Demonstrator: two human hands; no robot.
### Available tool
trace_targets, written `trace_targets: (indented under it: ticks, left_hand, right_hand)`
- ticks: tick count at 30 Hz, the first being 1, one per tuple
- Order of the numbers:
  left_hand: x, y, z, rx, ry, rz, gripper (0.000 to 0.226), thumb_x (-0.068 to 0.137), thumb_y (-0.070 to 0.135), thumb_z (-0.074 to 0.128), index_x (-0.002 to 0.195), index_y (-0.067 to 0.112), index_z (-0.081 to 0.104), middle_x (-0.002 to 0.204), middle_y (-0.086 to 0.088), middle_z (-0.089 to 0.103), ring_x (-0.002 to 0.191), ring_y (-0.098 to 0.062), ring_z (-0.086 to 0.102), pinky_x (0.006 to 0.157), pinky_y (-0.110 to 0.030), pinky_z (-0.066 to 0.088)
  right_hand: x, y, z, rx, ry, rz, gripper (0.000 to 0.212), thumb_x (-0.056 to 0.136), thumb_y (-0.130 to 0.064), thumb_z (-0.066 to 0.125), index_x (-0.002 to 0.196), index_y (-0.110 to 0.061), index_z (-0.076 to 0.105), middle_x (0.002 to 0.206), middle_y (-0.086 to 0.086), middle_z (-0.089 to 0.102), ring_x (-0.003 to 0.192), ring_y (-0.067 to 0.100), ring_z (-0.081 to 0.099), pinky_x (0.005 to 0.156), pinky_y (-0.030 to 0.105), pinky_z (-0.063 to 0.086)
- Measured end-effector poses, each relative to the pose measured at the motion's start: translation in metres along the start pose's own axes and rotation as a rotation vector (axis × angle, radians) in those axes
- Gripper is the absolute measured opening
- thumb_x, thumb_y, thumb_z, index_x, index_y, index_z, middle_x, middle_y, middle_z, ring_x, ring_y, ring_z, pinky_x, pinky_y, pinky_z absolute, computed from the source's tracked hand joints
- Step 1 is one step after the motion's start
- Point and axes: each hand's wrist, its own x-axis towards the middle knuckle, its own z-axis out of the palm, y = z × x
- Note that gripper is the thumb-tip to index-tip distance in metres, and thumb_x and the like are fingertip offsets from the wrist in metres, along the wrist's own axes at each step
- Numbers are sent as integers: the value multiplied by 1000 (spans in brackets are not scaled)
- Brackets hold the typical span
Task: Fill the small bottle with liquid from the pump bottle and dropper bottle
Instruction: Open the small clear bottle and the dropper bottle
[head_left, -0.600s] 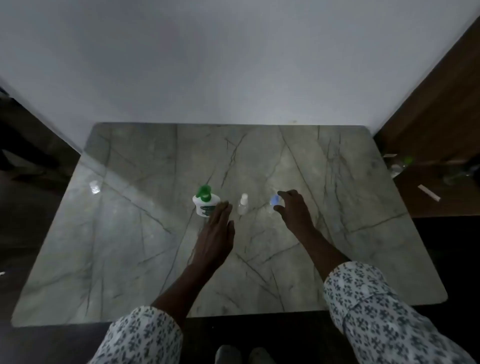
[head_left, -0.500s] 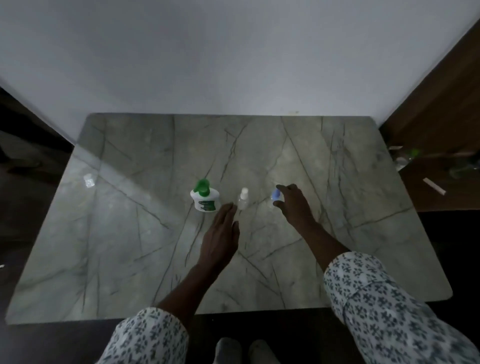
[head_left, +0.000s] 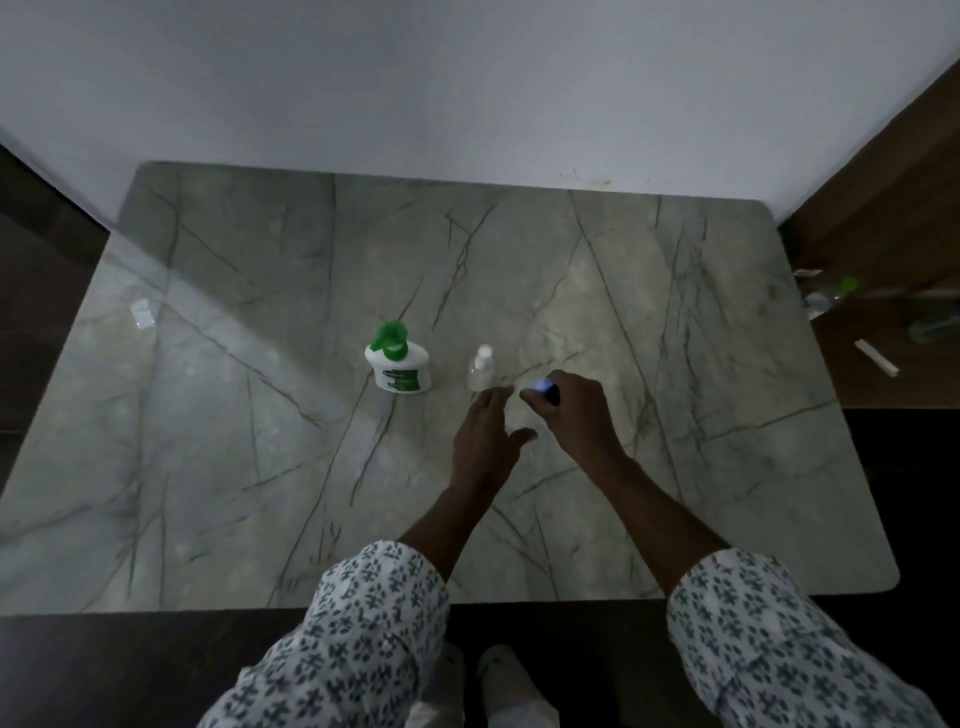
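Observation:
A white pump bottle with a green pump head stands near the middle of the marble table. To its right stands a small clear bottle with a white cap. My right hand is closed around a small dark bottle with a pale blue top, lifted just right of the clear bottle. My left hand is open, fingers spread, its fingertips close below the clear bottle and beside the blue top, holding nothing.
A white wall runs along the table's far edge. A small clear scrap lies at the table's left. On the brown floor to the right lie a green-capped clear bottle and a white stick. My feet show below the near edge.
My right hand has closed on the blue-topped bottle and drawn it left, toward the clear bottle. My left hand has shifted right, from beside the pump bottle to just below the clear bottle.

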Motion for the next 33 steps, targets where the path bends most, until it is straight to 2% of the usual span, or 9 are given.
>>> trace_targets:
  ticks: [3, 7, 15, 19, 22, 24, 26, 29, 33]
  left_hand:
    - [-1, 3, 6, -54, 98, 15, 37, 77, 25, 78, 111, 16, 65, 110, 0, 66, 96, -15, 63, 77, -23, 47]
    - [6, 3, 14, -135, 151, 36, 24, 74, 14, 79, 96, 12, 69, 93, -2, 72, 82, -17, 66, 72, -30, 53]
    - [19, -17, 25, -256, 109, 72, 30, 72, 4, 76, 102, 8, 72, 93, -3, 74, 82, -13, 68, 74, -31, 55]
    - [21, -23, 29, -283, 124, 71, 36, 70, 8, 82, 104, 7, 72, 100, -4, 74, 88, -9, 65, 80, -21, 50]
    - [22, -25, 33, -265, 151, 102, 26, 72, 6, 79, 98, 8, 72, 95, -3, 70, 84, -6, 60, 74, -20, 49]
    - [22, -26, 36, -282, 163, 107, 25, 73, 3, 78, 97, 7, 72, 94, -5, 68, 82, -8, 61, 72, -18, 48]
    - [22, -26, 38, -294, 161, 99, 31, 69, 0, 79, 98, 6, 72, 94, -5, 67, 82, -11, 62, 72, -20, 50]
    - [24, -29, 42, -292, 158, 105, 32, 69, -1, 78, 99, 7, 71, 94, -3, 68, 83, -12, 63, 73, -28, 54]
    - [23, -30, 41, -316, 163, 90, 31, 71, -1, 76, 101, 8, 72, 95, -1, 68, 86, -13, 65, 77, -29, 55]
  right_hand:
    - [-7, -8, 1, 36, -9, 6, 23, 86, -26, 72, 91, -3, 71, 83, 6, 73, 69, 6, 60, 58, 1, 38]
    - [-6, -7, 8, 9, 7, -3, 25, 87, -28, 70, 91, -3, 72, 85, 7, 74, 74, 16, 68, 64, 14, 45]
    - [2, 6, 13, -104, -167, -167, 13, 89, -13, 65, 97, -3, 67, 91, 11, 64, 79, 22, 64, 66, 24, 45]
    - [5, 7, 6, -138, -260, -210, 36, 85, 2, 63, 120, -7, 61, 112, 12, 58, 96, 26, 64, 78, 22, 47]
    - [5, -2, 6, -131, -240, -12, 63, 82, -30, 73, 134, -8, 47, 116, 14, 60, 104, 26, 61, 83, 29, 49]
    - [7, -5, 10, -250, -214, 31, 57, 82, -47, 70, 117, -4, 54, 102, 14, 65, 93, 26, 64, 70, 30, 49]
    - [8, -8, 12, -361, -245, 13, 40, 90, -41, 62, 101, -3, 58, 93, 14, 64, 84, 27, 65, 61, 29, 38]
    - [10, -10, 12, -427, -318, -102, 21, 95, -19, 56, 109, -4, 58, 105, 15, 59, 90, 27, 62, 65, 27, 37]
    - [6, -13, 11, -316, -310, -140, 41, 86, -8, 65, 126, -9, 52, 122, 14, 52, 108, 27, 54, 80, 29, 47]
